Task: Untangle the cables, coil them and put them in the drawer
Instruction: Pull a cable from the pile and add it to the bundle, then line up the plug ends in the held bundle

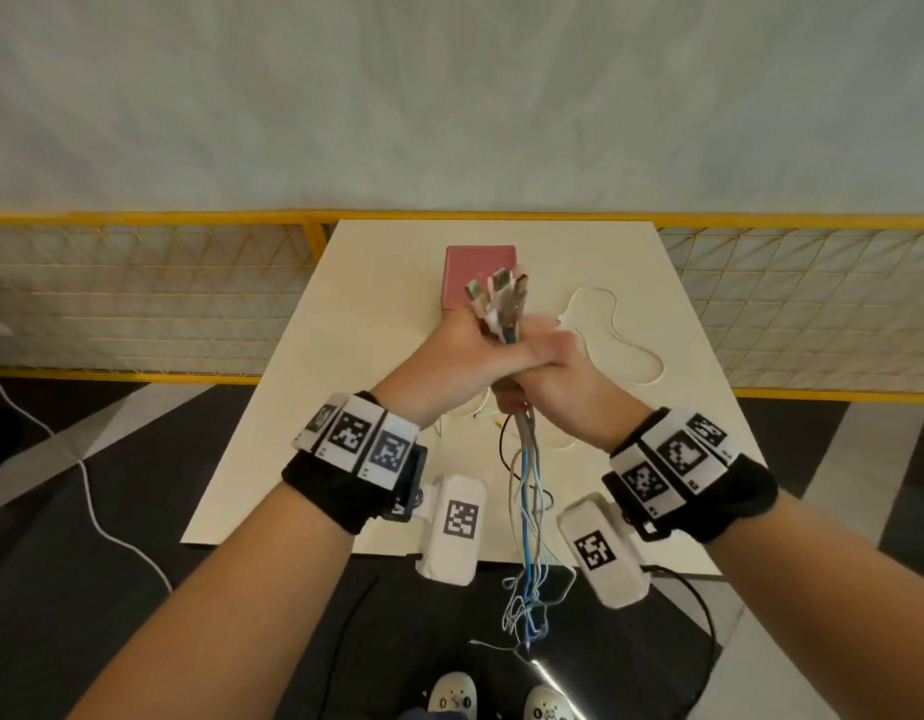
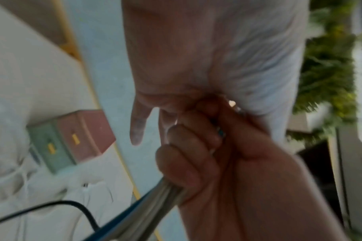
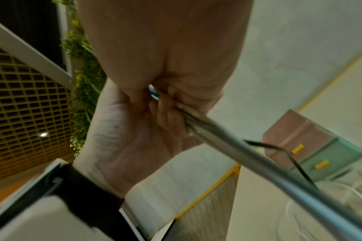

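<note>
At frame centre, both hands, left [image 1: 452,356] and right [image 1: 550,374], clench the cable bundle [image 1: 527,491]: still untangling, I judge. Next: tease one cable free.

The cables [image 1: 528,475] look plastic-sheathed and smooth, grey, white and blue, with a dull sheen; their plugs [image 1: 498,288] show bare metal tips. A thin black cable [image 2: 77,205] is matt. The worktop [image 1: 314,407] is a smooth, matt cream board. The drawer box [image 1: 478,267] looks like smooth plastic, pink and pale green, with yellow handles. The fence [image 1: 137,283] is yellow-painted metal mesh. The wristbands [image 1: 335,491] are black cloth, carrying matt white printed tags.
</note>
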{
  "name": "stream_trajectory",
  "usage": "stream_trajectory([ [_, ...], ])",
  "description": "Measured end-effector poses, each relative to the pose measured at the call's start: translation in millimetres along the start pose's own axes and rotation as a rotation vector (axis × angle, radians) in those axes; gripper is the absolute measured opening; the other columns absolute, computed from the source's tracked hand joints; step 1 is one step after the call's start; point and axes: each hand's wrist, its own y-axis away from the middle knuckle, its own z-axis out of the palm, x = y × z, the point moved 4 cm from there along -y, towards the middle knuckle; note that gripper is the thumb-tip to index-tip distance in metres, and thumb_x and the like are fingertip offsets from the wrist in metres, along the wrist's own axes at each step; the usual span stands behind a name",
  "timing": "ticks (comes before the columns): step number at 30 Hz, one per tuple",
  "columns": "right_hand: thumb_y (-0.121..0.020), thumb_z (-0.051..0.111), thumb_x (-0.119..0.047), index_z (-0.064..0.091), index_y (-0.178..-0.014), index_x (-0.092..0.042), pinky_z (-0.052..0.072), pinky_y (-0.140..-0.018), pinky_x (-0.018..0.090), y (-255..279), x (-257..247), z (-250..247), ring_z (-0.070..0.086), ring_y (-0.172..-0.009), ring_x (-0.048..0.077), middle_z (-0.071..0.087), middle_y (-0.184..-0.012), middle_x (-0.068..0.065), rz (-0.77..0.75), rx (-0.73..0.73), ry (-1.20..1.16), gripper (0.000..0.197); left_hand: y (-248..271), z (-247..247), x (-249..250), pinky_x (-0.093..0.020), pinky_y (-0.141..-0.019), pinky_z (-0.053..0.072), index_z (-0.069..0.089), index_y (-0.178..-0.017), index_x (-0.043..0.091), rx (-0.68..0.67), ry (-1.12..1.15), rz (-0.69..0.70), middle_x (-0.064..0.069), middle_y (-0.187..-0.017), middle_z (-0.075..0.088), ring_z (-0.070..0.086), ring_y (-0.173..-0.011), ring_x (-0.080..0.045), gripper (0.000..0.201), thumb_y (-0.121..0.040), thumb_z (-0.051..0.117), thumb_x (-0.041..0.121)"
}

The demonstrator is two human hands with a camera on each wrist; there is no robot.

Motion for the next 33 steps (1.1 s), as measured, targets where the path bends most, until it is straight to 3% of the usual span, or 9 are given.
stream_trajectory([
  [2, -0.094, 0.038, 0.006, 0.046, -0.078, -0.003, 0.032, -0.045, 0.022, -6.3, -3.7, 1.6, 0.036, -0.047, 0.012, 0.037, -0.060, 0.005, -0.053, -0.063, 0.098, 0.020, -3.9, -4.2, 8.5, -0.032, -0.069, 0.058, 0.067, -0.100, 0.004, 0.098, -0.168, 0.044, -0.007, -0.086, 0.073, 0.071, -0.080, -0.014, 0.036, -0.094, 0.060, 0.038],
  [7, -0.101, 0.032, -0.008, 0.040, -0.084, -0.018, 0.050, -0.060, 0.024, -18.5, 11.9, 7.9, 0.053, -0.060, 0.013, 0.045, -0.070, 0.001, -0.149, -0.215, 0.355, 0.021, -16.6, -25.0, 18.8, -0.032, -0.063, 0.054, 0.047, -0.050, 0.019, 0.322, -0.001, 0.144, 0.007, -0.049, 0.053, 0.065, -0.055, -0.019, 0.053, -0.100, 0.050, 0.038],
  [9, -0.101, 0.033, -0.013, 0.038, -0.088, -0.015, 0.050, -0.064, 0.028, -24.3, 37.1, 12.1, 0.052, -0.062, 0.008, 0.044, -0.074, 0.000, -0.159, -0.269, 0.456, 0.014, -21.4, -37.4, 15.6, -0.028, -0.044, 0.040, 0.038, -0.050, 0.023, 0.419, 0.241, 0.124, 0.008, -0.044, 0.035, 0.039, -0.039, -0.013, 0.054, -0.100, 0.049, 0.041],
  [12, -0.100, 0.035, -0.021, 0.041, -0.099, -0.009, 0.043, -0.067, 0.012, -29.1, 97.2, 15.7, 0.053, -0.069, -0.005, 0.051, -0.083, -0.004, -0.025, -0.382, 0.599, 0.013, -26.3, -58.5, 7.2, -0.022, -0.038, 0.015, 0.032, -0.051, 0.026, 0.512, 0.390, 0.070, 0.010, -0.045, 0.026, 0.019, -0.038, -0.008, 0.054, -0.099, 0.051, 0.041],
  [16, -0.088, 0.062, -0.032, 0.044, -0.123, -0.012, 0.040, -0.099, 0.029, -28.7, 176.8, -4.4, 0.052, -0.111, 0.017, 0.050, -0.119, 0.002, 0.251, -0.551, 0.697, 0.044, -30.6, -78.7, -10.7, -0.023, -0.039, 0.022, 0.035, -0.054, 0.025, 0.568, 0.359, -0.025, 0.010, -0.045, 0.030, 0.024, -0.039, -0.008, 0.050, -0.096, 0.059, 0.037],
  [20, -0.081, 0.067, -0.010, 0.047, -0.126, -0.016, 0.043, -0.098, 0.035, -44.2, 203.0, -43.9, 0.054, -0.108, 0.023, 0.047, -0.125, 0.006, 0.339, -0.207, 0.882, 0.050, -37.5, -77.2, -35.9, -0.027, -0.056, 0.049, 0.053, -0.059, 0.014, 0.551, 0.257, -0.048, 0.002, -0.058, 0.057, 0.051, -0.050, -0.013, 0.043, -0.099, 0.055, 0.028],
  [22, -0.079, 0.066, -0.008, 0.045, -0.128, -0.017, 0.045, -0.097, 0.037, -46.4, 213.9, -57.2, 0.054, -0.111, 0.026, 0.048, -0.125, 0.007, 0.432, -0.065, 0.978, 0.053, -38.5, -68.4, -48.3, -0.023, -0.042, 0.034, 0.065, -0.074, 0.016, 0.507, 0.245, -0.069, 0.001, -0.060, 0.053, 0.039, -0.042, -0.011, 0.034, -0.102, 0.050, 0.029],
  [25, -0.083, 0.065, -0.019, 0.044, -0.127, -0.013, 0.044, -0.096, 0.035, -38.2, 233.4, -60.4, 0.051, -0.116, 0.030, 0.047, -0.125, 0.011, 0.606, -0.157, 1.096, 0.049, -37.9, -56.1, -57.0, -0.021, -0.039, 0.018, 0.064, -0.100, 0.030, 0.478, 0.289, -0.114, 0.012, -0.048, 0.036, 0.023, -0.039, -0.005, 0.013, -0.101, 0.051, 0.026],
  [33, -0.094, 0.040, -0.016, 0.055, -0.114, -0.009, 0.047, -0.086, 0.035, -23.9, 235.1, -68.3, 0.060, -0.102, 0.033, 0.056, -0.117, 0.015, 0.613, 0.030, 1.042, 0.026, -38.9, -53.8, -60.2, -0.019, -0.039, 0.018, 0.066, -0.090, 0.020, 0.564, 0.374, -0.148, 0.004, -0.064, 0.070, 0.026, -0.041, -0.008, 0.021, -0.101, 0.051, 0.029],
])
